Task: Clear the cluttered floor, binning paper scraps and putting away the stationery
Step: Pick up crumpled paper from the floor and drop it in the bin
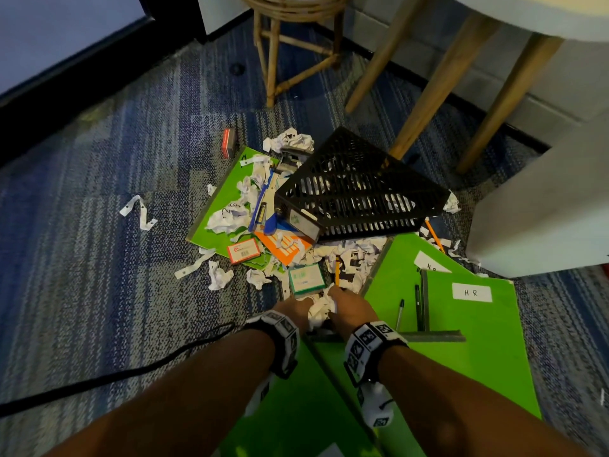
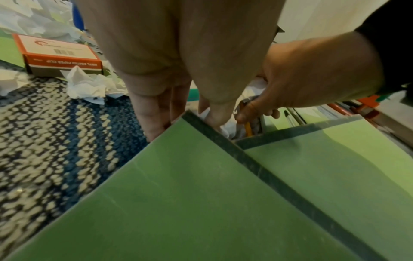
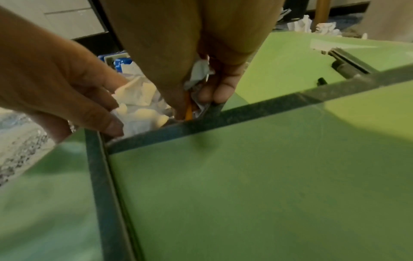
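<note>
Paper scraps (image 1: 321, 308) lie bunched between both hands where 2 green folders (image 1: 461, 324) meet, likely gathered for binning. The right hand (image 1: 352, 306) curls round crumpled paper and a yellow pencil (image 3: 188, 110); the left hand (image 1: 293, 308) presses bent fingers into the wad, though whether it truly grips is unclear. Just beyond sit a green box (image 1: 306, 279) and a paper-clip box (image 1: 244, 250). Farther on, the tipped black basket (image 1: 356, 189) lies over more scraps, so it needs righting first.
</note>
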A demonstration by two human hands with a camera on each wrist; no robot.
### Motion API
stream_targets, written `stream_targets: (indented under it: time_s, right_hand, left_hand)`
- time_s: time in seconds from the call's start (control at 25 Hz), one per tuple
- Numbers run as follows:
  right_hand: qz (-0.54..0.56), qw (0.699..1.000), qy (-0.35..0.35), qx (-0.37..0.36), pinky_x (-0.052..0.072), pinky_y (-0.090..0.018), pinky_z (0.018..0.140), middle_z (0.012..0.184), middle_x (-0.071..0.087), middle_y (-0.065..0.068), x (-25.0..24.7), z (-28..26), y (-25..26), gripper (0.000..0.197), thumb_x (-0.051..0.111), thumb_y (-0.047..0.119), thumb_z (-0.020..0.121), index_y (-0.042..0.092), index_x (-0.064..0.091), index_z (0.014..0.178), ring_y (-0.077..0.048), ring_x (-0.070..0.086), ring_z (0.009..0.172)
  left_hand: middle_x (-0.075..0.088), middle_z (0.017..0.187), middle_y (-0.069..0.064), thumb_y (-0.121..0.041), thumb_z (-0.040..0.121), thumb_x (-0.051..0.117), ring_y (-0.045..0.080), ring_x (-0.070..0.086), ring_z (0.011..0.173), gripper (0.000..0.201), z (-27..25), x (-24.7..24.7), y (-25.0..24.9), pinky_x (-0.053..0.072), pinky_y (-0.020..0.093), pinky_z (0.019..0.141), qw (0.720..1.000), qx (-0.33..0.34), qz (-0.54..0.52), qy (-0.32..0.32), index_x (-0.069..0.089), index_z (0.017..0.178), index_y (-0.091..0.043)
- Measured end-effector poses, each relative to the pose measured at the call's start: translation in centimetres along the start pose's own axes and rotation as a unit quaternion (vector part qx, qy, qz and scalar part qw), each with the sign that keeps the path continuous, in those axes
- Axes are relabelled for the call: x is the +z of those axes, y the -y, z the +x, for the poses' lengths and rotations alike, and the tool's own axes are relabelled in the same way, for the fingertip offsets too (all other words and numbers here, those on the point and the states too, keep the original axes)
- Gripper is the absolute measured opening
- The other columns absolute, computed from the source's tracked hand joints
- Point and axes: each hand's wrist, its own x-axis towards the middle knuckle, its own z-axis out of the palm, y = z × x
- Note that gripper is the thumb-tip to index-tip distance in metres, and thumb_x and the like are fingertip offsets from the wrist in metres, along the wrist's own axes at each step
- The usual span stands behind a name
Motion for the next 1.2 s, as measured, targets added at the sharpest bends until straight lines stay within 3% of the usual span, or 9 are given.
stream_targets:
  time_s: [0.08,0.24,0.44,0.6,0.68,0.8,0.88,1.08,1.2]
  right_hand:
    - [0.059,0.998,-0.035,0.006,0.048,-0.038,0.080,0.118,0.059,-0.013,-0.4,-0.9,-0.1,0.036,0.057,0.030,0.091,0.021,0.043,0.123,-0.033,0.058,0.107]
    - [0.080,0.994,-0.065,0.029,0.048,-0.037,0.069,0.106,0.065,-0.015,-1.5,-2.7,-0.6,0.039,0.047,0.045,0.096,0.023,0.038,0.127,-0.035,0.061,0.095]
    - [0.127,0.981,-0.113,0.095,0.050,-0.036,0.064,0.095,0.068,-0.016,-2.4,-4.1,-1.8,0.043,0.039,0.050,0.097,0.027,0.028,0.132,-0.033,0.064,0.081]
    - [0.211,0.945,-0.184,0.167,0.045,-0.034,0.059,0.076,0.063,-0.008,-3.0,-3.2,-3.1,0.045,0.041,0.054,0.095,0.023,0.030,0.126,-0.026,0.056,0.063]
    - [0.185,0.954,-0.169,0.162,0.046,-0.034,0.060,0.078,0.063,-0.008,-3.1,-2.1,-3.8,0.048,0.042,0.053,0.094,0.022,0.031,0.129,-0.027,0.058,0.066]
    - [0.058,0.988,-0.057,0.128,0.049,-0.035,0.069,0.106,0.066,-0.014,-2.4,-0.5,-3.8,0.060,0.048,0.052,0.093,0.023,0.024,0.140,-0.031,0.065,0.091]
    - [-0.006,0.992,-0.020,0.124,0.049,-0.036,0.071,0.113,0.064,-0.014,-2.0,0.3,-3.3,0.065,0.054,0.047,0.091,0.018,0.023,0.141,-0.032,0.064,0.098]
    - [-0.015,0.990,-0.069,0.119,0.054,-0.040,0.078,0.114,0.063,-0.012,-3.1,0.7,-3.3,0.029,0.049,0.037,0.095,0.016,0.051,0.116,-0.032,0.062,0.100]
    - [0.030,0.987,-0.099,0.121,0.053,-0.038,0.076,0.114,0.064,-0.012,-4.6,0.0,-4.5,0.044,0.045,0.052,0.094,0.018,0.048,0.124,-0.032,0.063,0.100]
  left_hand:
    - [0.056,0.127,0.019,-0.032,0.093,0.049,0.037,0.054,0.117,0.047,0.0,-0.3,-0.4,0.047,0.042,0.095,1.000,0.008,0.010,0.016,0.048,0.134,-0.009]
    - [0.054,0.125,0.023,-0.012,0.099,0.035,0.038,0.056,0.108,0.044,-0.3,-0.9,-0.8,0.047,0.039,0.082,0.991,-0.012,0.123,-0.040,0.036,0.142,-0.007]
    - [0.043,0.131,0.024,-0.011,0.095,0.043,0.042,0.053,0.108,0.049,-0.7,-1.0,-0.6,0.045,0.046,0.086,0.987,0.007,0.143,-0.078,0.030,0.142,-0.011]
    - [0.044,0.122,0.020,-0.008,0.089,0.051,0.040,0.053,0.104,0.049,-0.7,-1.9,-1.3,0.046,0.044,0.084,0.984,0.038,0.144,-0.097,0.035,0.136,-0.012]
    - [0.041,0.129,0.022,-0.004,0.086,0.055,0.043,0.053,0.107,0.056,-0.8,-2.8,-1.6,0.048,0.046,0.085,0.986,0.026,0.132,-0.099,0.035,0.137,-0.013]
    - [0.036,0.136,0.023,-0.003,0.087,0.057,0.045,0.050,0.113,0.061,-1.1,-4.2,-2.2,0.046,0.047,0.089,0.987,0.005,0.112,-0.111,0.032,0.141,-0.014]
    - [0.038,0.133,0.021,-0.001,0.085,0.059,0.043,0.050,0.112,0.066,-1.0,-5.1,-2.7,0.046,0.045,0.088,0.987,0.000,0.102,-0.122,0.030,0.143,-0.015]
    - [0.046,0.130,0.017,-0.005,0.087,0.055,0.036,0.051,0.115,0.057,-1.2,-7.9,-5.4,0.043,0.038,0.090,0.977,0.042,0.039,-0.206,0.037,0.140,-0.017]
    - [0.051,0.125,0.013,-0.012,0.087,0.055,0.034,0.052,0.113,0.051,-1.6,-10.4,-7.7,0.045,0.039,0.091,0.975,0.070,0.021,-0.209,0.042,0.135,-0.021]
